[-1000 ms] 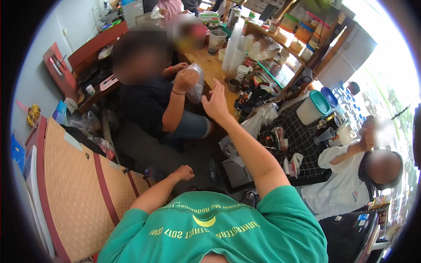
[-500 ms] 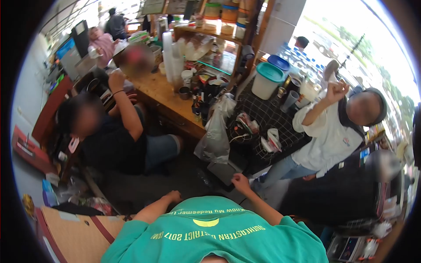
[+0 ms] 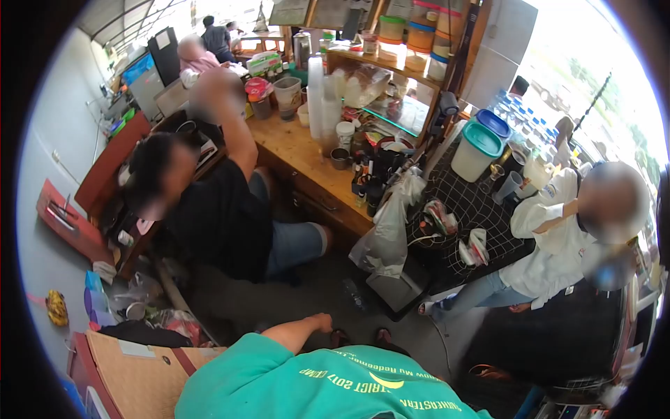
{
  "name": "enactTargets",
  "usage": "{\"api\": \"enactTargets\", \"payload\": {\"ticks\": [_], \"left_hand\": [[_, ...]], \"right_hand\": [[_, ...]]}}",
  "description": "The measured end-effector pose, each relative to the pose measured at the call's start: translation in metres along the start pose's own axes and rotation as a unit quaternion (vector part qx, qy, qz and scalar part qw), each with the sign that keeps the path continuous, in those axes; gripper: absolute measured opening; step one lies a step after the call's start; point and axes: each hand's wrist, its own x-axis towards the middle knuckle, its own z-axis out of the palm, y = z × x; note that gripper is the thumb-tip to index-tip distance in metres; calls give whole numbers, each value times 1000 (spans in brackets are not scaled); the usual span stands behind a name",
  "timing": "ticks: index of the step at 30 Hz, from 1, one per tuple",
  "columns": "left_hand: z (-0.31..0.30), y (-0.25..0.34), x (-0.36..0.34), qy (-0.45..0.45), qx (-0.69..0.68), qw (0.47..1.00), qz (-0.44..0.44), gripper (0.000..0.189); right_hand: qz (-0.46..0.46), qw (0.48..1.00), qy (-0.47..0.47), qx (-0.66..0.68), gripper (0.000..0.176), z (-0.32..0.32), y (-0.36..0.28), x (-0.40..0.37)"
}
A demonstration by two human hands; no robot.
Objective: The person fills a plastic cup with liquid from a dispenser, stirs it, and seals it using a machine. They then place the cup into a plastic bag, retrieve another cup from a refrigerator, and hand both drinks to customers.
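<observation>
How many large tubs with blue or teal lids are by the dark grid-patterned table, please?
2: the teal-lidded tub stands on the grid-patterned table, and the blue-lidded tub is just behind it, partly hidden. Others may be hidden from view.

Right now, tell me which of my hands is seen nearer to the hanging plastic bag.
Left, the only one in view: your left hand is below and to the left of the plastic bag, apart from it. Your right hand is out of view, so I cannot compare.
</observation>
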Motion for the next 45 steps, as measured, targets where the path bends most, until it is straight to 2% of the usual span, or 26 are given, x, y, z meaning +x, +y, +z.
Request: {"api": "enactTargets", "payload": {"ticks": [3,7,9,11,12,13,15,17,18,19,21,25,26,27,29,30,31,32,33,34,36,39,40,42,43,45], "left_hand": [[0,13,-5,-6,-4,1000,-27,43],[11,26,1,-18,69,997,-4,38],[7,49,5,-74,170,981,57,45],[12,64,18,-77,233,964,103,43],[14,70,17,-2,236,953,191,41],[12,83,25,-18,226,953,202,42],[2,148,7,-71,263,933,236,42],[14,202,-14,-12,105,978,181,46],[23,236,-22,-4,84,981,176,47],[42,239,6,-12,-2,984,177,47],[80,269,52,-68,-11,965,253,42],[135,382,80,-104,143,942,285,40],[146,406,83,-113,174,933,295,40],[158,430,84,-121,200,923,304,39],[173,473,85,-130,242,907,321,38],[178,492,83,-134,255,898,332,38],[182,513,77,-139,260,896,333,38],[179,533,66,-139,276,874,374,36],[179,549,58,-138,290,851,415,35],[181,560,56,-143,295,849,414,35],[181,576,57,-141,308,852,400,34],[181,595,50,-162,338,840,393,33],[182,602,51,-162,340,838,395,33],[186,610,58,-181,360,841,361,33],[187,616,65,-180,361,840,364,33],[189,631,83,-222,368,828,361,33]], "right_hand": [[44,996,-49,56,34,-2,-26,-50],[30,992,-81,91,33,-7,-17,-75],[25,988,-88,122,33,-4,7,-93],[19,983,-99,156,32,0,41,-103],[11,979,-107,174,32,2,57,-107],[-4,976,-118,186,32,3,75,-110],[-22,969,-120,214,32,-1,103,-108],[28,967,-105,229,29,-8,145,-80],[190,893,-31,407,30,-44,120,-131],[128,920,31,368,35,-55,134,-147],[97,934,167,299,43,-61,173,-174],[198,861,273,381,40,-56,272,-230],[224,837,293,405,37,-46,299,-251],[258,753,365,482,33,-37,323,-270],[316,622,472,539,29,-43,367,-322],[293,486,584,580,20,-46,392,-342],[253,307,560,727,22,-57,416,-374],[226,202,596,743,31,-60,440,-393],[247,140,613,737,48,-74,452,-419],[230,96,624,741,68,-87,464,-439],[221,63,616,754,81,-101,495,-459],[192,4,563,804,85,-102,542,-451],[191,1,564,804,85,-100,549,-444],[187,-43,632,751,73,-101,554,-432],[185,-45,633,750,73,-98,556,-427],[229,-56,657,716,48,-87,558,-419]]}}
